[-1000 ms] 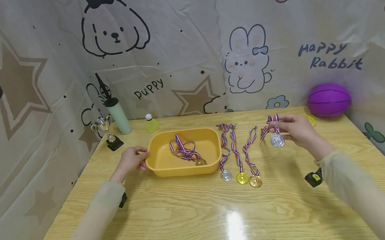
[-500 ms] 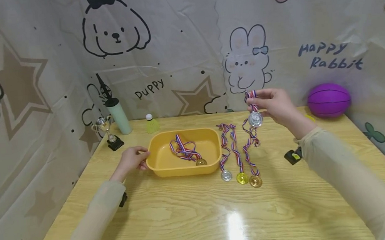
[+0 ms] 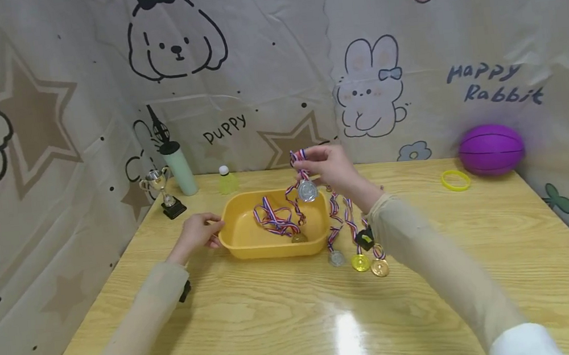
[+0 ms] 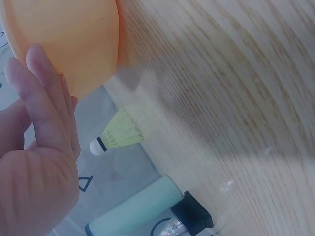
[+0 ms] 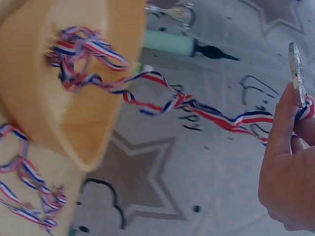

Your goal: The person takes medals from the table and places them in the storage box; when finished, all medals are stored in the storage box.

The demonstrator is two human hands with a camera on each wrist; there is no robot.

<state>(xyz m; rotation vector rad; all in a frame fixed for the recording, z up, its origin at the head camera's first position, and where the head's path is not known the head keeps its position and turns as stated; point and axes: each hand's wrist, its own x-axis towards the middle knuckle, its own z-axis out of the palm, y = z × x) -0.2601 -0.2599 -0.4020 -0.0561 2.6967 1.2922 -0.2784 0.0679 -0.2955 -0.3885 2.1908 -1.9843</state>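
Lying in the yellow tub point(image 3: 276, 251) — 1 gold-coloured medal point(image 3: 298, 238) (ribbon point(image 3: 273, 220) bunched).

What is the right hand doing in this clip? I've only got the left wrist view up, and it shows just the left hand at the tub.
Observer: The right hand holds a silver medal up by its striped ribbon.
Operator: I can't see into the tub from here. Is anything lying in it?
Observer: Yes, a gold medal lies inside with its ribbon.
Operator: And are there any more medals outside it?
Observer: Three medals lie on the table, beside the tub's right end in the head view.
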